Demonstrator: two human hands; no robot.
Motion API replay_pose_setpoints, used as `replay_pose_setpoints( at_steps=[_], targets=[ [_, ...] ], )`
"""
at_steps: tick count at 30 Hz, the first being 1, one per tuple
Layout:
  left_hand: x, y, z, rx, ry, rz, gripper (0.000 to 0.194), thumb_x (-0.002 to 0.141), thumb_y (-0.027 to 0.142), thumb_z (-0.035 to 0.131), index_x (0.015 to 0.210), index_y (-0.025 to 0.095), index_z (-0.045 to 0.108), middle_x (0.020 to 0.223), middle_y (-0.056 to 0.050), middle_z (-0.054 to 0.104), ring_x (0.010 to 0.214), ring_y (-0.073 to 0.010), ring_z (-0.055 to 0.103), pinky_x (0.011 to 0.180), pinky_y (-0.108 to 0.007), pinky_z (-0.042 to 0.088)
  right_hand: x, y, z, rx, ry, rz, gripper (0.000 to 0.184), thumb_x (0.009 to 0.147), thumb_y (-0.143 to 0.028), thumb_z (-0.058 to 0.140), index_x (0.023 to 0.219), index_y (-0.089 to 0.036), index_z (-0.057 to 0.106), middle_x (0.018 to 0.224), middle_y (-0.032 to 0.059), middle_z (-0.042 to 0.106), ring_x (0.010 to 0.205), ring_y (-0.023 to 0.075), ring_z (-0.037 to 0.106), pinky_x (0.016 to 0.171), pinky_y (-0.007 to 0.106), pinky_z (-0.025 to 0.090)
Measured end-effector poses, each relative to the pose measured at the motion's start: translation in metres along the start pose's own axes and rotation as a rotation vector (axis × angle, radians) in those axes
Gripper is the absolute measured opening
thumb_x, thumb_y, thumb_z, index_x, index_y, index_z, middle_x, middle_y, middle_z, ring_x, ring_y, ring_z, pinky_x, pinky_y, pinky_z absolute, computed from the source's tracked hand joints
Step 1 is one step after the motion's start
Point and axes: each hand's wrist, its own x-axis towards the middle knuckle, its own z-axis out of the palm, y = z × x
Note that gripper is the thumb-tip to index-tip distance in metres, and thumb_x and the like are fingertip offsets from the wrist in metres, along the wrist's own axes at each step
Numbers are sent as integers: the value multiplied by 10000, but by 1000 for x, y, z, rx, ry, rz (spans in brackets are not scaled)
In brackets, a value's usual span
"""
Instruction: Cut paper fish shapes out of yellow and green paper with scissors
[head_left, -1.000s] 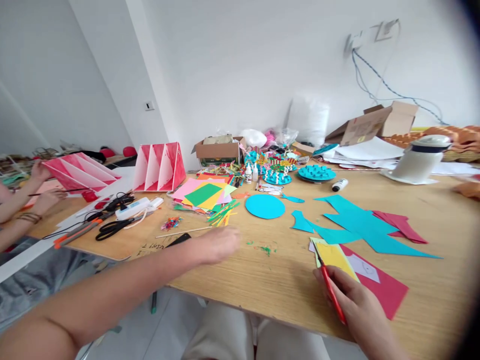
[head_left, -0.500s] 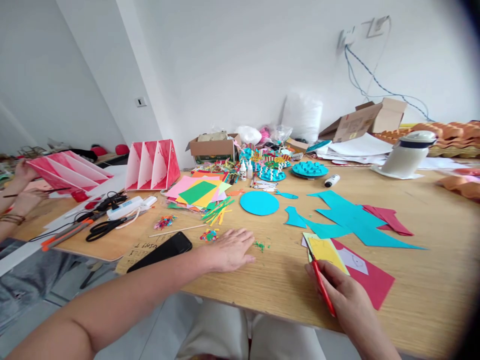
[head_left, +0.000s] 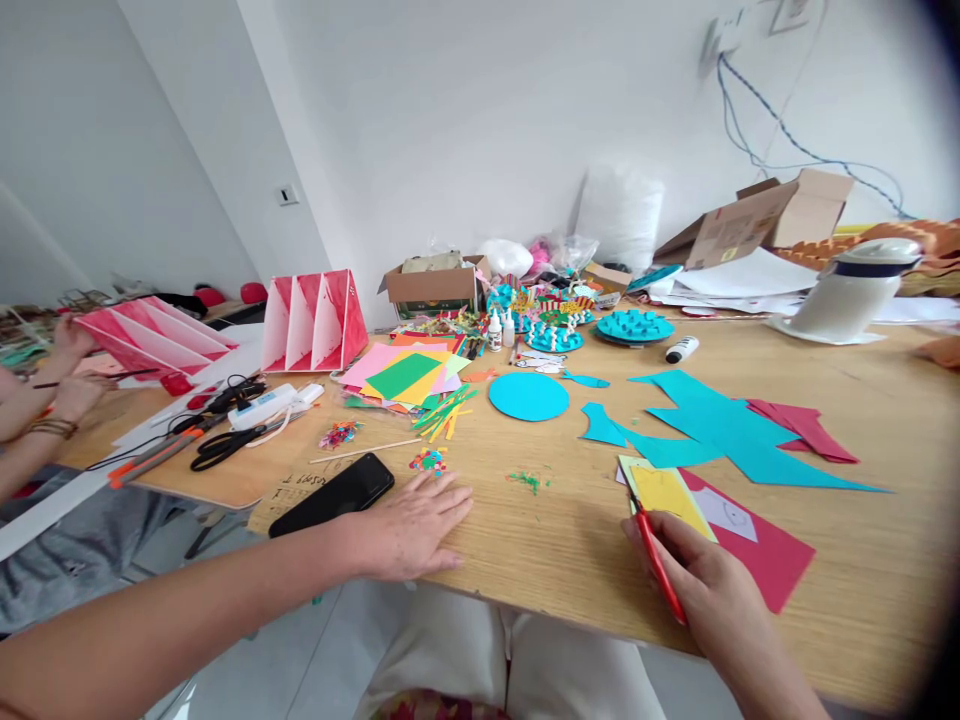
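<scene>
My left hand (head_left: 416, 525) lies flat on the table near its front edge, fingers stretched and holding nothing. Just beyond its fingertips is a small pile of colourful paper bits (head_left: 428, 460), and a black phone (head_left: 334, 494) is beside the wrist. Small green scraps (head_left: 529, 482) are scattered to the right of this hand. My right hand (head_left: 694, 570) grips a slim red tool (head_left: 660, 570) with a thin dark tip; its exact kind is unclear. Under the tip are a yellow paper (head_left: 664, 490) and a red sheet (head_left: 780, 555) with a white drawn cutout (head_left: 726, 514).
Blue paper offcuts (head_left: 720, 425) and a blue paper circle (head_left: 529, 396) lie ahead. Coloured sheets (head_left: 405, 377), black scissors (head_left: 225, 447) and a power strip (head_left: 262, 407) sit leftward. A white jar (head_left: 855, 290) stands far right. At far left, another person's hands (head_left: 75, 395) work by a pink-white panelled piece (head_left: 161, 335).
My left hand has slid left and toward the table's near edge, exposing more of the green scraps. My right hand keeps its hold on the red tool. The view has shifted slightly.
</scene>
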Motion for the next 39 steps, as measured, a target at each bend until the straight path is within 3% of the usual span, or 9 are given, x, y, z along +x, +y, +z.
replay_pose_setpoints(
  at_steps=[6,12,19,24,28,31,35,39],
  targets=[
    [46,6,-1,-1,53,61,627,863,496,324,1380,152,234,1464,-104,226,1348,-295,105,1066,-491,127,-1,0,-1,-24,1,-24,355,753,-492,414,636,-197,574,510,-8,570,517,166,535,446,213,399],
    [81,15,-21,58,269,187,474,895,426,300,1294,176,356,1374,-115,393,1277,-233,312,1039,-402,218,-1,1,3,4,22,-73,331,779,-452,433,599,-196,543,484,-30,497,498,137,477,432,194,370],
    [126,18,-20,54,149,262,510,897,422,284,1307,125,348,1410,-140,339,1296,-248,284,1033,-471,209,-3,0,3,39,25,-49,358,788,-479,426,604,-192,536,504,-29,492,513,134,460,447,197,361],
    [114,5,-17,87,158,269,469,890,426,310,1277,173,387,1366,-120,411,1282,-265,301,1012,-515,208,-4,-1,6,63,96,-48,360,775,-475,438,552,-200,503,463,-44,442,473,121,420,422,196,324],
    [99,-3,-22,119,206,317,422,891,408,328,1231,183,438,1280,-107,506,1256,-248,337,1017,-458,229,-4,-1,8,55,100,-53,365,771,-486,432,544,-204,476,453,-45,439,466,123,419,422,198,317],
    [101,2,-22,118,233,319,442,889,401,339,1259,171,410,1325,-111,460,1281,-256,296,1032,-450,212,-5,-2,8,49,105,-42,376,772,-496,429,543,-203,487,451,-44,450,467,126,428,425,198,320],
    [113,13,-18,83,162,304,505,884,433,327,1313,167,352,1392,-105,378,1316,-286,222,1038,-512,180,-4,-3,6,55,84,-43,371,776,-496,432,563,-200,501,477,-43,445,490,129,434,430,194,329],
    [110,9,-17,85,150,293,481,883,436,331,1293,192,387,1372,-93,411,1316,-283,225,1039,-528,166,-3,-3,3,37,17,-47,369,794,-494,412,588,-201,498,502,-37,454,511,136,448,445,196,349]
  ],
)
